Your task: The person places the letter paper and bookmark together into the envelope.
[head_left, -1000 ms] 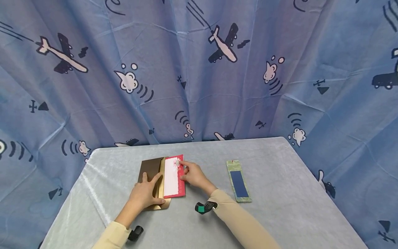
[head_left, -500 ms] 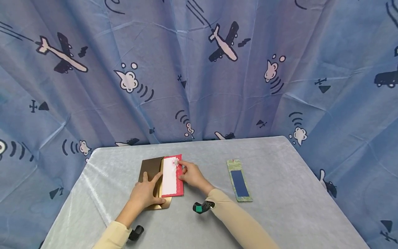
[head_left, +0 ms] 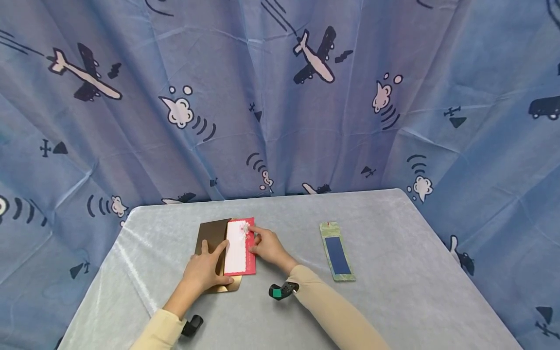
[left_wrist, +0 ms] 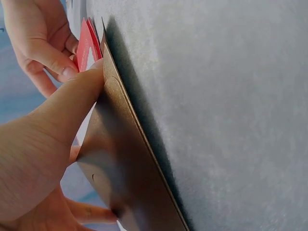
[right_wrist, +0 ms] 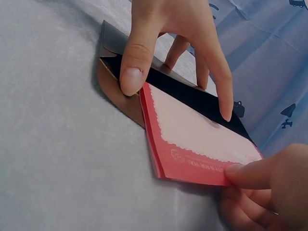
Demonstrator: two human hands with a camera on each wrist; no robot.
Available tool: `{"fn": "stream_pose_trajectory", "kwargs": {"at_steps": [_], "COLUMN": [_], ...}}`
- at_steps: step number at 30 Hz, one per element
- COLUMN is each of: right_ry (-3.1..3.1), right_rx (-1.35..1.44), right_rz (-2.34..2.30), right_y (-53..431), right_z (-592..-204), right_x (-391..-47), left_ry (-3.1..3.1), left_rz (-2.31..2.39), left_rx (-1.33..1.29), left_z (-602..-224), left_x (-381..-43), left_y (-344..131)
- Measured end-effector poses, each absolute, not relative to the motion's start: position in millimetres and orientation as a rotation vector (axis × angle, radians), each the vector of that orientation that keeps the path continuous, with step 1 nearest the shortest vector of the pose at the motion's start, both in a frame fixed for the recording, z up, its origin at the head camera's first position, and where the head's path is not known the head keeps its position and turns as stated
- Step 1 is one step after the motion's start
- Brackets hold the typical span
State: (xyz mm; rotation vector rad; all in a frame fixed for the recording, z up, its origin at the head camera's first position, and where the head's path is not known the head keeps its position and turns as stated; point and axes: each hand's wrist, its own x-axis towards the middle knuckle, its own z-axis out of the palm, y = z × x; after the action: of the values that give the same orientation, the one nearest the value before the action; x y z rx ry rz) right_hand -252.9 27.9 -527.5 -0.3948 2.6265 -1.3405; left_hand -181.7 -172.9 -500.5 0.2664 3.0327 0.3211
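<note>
A brown envelope [head_left: 214,232] lies on the table with its gold-lined flap [head_left: 234,283] open toward the right. My left hand [head_left: 202,273] rests on it with fingers and thumb spread. In the right wrist view, that thumb and fingertips lie at the dark mouth of the envelope [right_wrist: 113,45]. A red greeting card [head_left: 251,253] with a white scalloped panel lies over the flap, its left edge at the mouth. How far it reaches inside is hidden. My right hand [head_left: 272,249] pinches the card's right edge between thumb and fingers, also seen in the left wrist view.
A narrow green card [head_left: 331,231] with a dark blue panel lies flat on the right of the table. The grey cloth-covered table [head_left: 393,272] ends at the back against a blue curtain [head_left: 280,121] printed with aeroplanes.
The greeting card has slid left, closer into the envelope's mouth, with my right hand moving along with it. My left hand has stayed in place on the envelope.
</note>
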Motion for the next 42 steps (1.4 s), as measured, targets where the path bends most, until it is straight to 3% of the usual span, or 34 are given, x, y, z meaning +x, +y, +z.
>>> {"fn": "stream_pose_trajectory", "kwargs": {"at_steps": [42], "right_ry": [2.650], "right_rx": [-0.470], "right_rz": [-1.298], "right_y": [24.1], "right_z": [-534.2], "right_x": [-258.0], "left_ry": [3.039], "left_rz": [0.340], "left_rx": [0.258], "left_z": [-500.1], "left_x": [-180.0], "left_y": [-173.3]}}
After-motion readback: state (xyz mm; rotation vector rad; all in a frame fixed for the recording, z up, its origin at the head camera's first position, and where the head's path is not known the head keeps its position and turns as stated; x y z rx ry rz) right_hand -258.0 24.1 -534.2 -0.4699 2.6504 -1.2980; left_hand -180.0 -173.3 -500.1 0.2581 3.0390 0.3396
